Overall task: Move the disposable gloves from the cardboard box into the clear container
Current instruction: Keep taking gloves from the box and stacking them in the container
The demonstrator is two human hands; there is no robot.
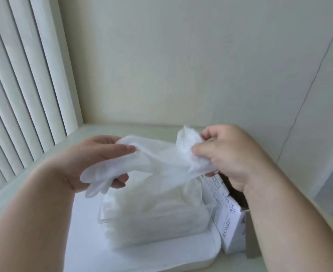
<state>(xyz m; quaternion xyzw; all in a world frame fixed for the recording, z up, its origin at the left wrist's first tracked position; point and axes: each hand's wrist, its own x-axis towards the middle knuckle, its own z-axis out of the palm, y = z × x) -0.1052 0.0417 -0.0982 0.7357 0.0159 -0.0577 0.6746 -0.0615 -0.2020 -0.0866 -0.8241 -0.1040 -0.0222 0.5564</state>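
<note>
2 hands share 1 translucent glove (161, 160): the left hand (95, 154) pinches it under the thumb, and the right hand (234, 154) pinches its bunched end. The glove's long axis runs left to right, with its fingers drooping below the left hand. Beneath it, 1 clear container (103, 220) holds a stack of gloves (157, 213), too many to count, on 1 white tray (161, 258). 1 cardboard box (230, 218) stands just to the right.

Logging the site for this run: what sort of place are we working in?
Probably a home or small office corner: vertical window blinds, plain cream walls, and a white tray on a light counter against the wall.
</note>
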